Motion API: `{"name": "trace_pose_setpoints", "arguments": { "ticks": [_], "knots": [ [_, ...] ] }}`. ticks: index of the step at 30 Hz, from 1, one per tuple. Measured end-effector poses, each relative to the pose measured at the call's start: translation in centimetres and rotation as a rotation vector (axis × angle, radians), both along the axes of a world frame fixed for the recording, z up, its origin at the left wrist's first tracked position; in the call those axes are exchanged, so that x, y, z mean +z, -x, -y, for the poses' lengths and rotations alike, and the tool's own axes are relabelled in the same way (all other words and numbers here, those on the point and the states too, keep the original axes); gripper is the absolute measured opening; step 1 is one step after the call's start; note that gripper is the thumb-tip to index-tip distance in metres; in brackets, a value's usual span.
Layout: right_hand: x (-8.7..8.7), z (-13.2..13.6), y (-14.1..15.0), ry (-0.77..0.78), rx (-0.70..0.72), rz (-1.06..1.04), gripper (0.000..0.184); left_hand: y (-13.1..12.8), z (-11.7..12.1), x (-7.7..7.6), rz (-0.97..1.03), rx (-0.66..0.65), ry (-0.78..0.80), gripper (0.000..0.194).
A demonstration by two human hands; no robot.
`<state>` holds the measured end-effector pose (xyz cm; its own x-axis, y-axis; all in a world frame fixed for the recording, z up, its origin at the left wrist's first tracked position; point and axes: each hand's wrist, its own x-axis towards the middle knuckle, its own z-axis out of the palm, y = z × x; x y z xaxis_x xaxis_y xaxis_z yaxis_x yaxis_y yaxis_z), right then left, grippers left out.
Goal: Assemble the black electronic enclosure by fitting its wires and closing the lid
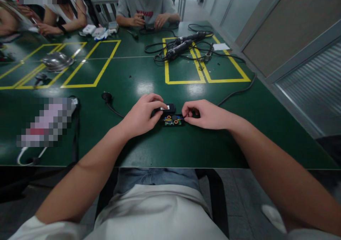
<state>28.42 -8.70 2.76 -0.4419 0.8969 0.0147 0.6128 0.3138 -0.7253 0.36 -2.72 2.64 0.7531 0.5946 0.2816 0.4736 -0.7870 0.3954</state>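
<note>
On the green table in front of me lies an opened black power adapter, its circuit board (173,120) facing up with copper-ringed coils and small coloured parts. Just behind the board is a black cover (171,107) with a white label. My left hand (144,115) grips at the left end, index fingertip on the cover's label and thumb by the board's left edge. My right hand (204,114) is closed in a pinch at the board's right end, by some thin coloured wires; what exactly sits between its fingertips is too small to tell.
A black plug (107,97) and its cord run in from the left. Another cable (237,91) curves off right. Ahead lie black corded tools (181,48) across yellow tape; left, a metal bowl (57,61) and a blurred-out object (46,121). People sit across the table.
</note>
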Motion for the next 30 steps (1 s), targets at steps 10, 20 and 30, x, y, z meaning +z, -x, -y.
{"name": "trace_pose_setpoints", "arguments": {
  "ticks": [10,20,30],
  "knots": [
    [-0.3,-0.3,-0.3,0.03,0.008,-0.07,0.015,-0.3,-0.8,-0.5,-0.061,0.073,0.047,0.03],
    [-0.3,-0.1,-0.3,0.083,-0.006,-0.136,0.049,-0.1,1.0,0.7,0.153,-0.145,0.085,0.039],
    [-0.5,-0.3,-0.3,0.056,0.028,-0.118,0.047,-0.1,0.8,0.5,0.008,-0.228,0.136,0.031]
  ]
}}
